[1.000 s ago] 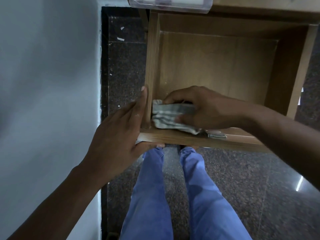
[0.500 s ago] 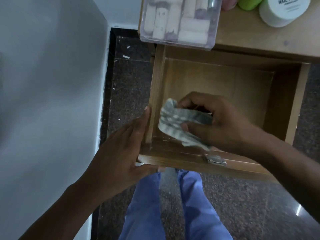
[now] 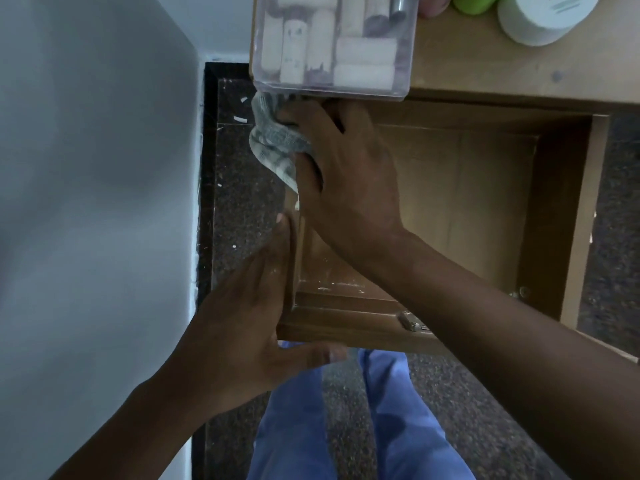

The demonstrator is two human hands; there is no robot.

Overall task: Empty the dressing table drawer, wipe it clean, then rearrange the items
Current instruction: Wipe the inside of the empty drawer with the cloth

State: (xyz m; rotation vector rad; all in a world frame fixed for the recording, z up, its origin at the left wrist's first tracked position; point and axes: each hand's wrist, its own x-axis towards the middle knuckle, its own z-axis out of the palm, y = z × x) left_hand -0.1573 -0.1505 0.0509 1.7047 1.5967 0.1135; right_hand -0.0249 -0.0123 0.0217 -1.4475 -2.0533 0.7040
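Right hand (image 3: 346, 174) clenched around a crumpled grey cloth (image 3: 273, 142) rubs the far left wall of the emptied drawer (image 3: 485, 209), left hand (image 3: 249, 306) open and bracing its near corner; knuckles could nudge the overhanging clear organiser (image 3: 332, 43) off the tabletop.

The drawer (image 3: 460, 188) is brown wood with a smooth matt laminate look, a small shiny metal lock (image 3: 410, 322) on its front rim at 6 o'clock. The cloth (image 3: 273, 143) is soft, crumpled woven fabric, grey with pale stripes. At 12 o'clock a clear glossy plastic box (image 3: 332, 46) sits on the wooden surface (image 3: 485, 67). The floor (image 3: 242, 202) is dark speckled polished stone.
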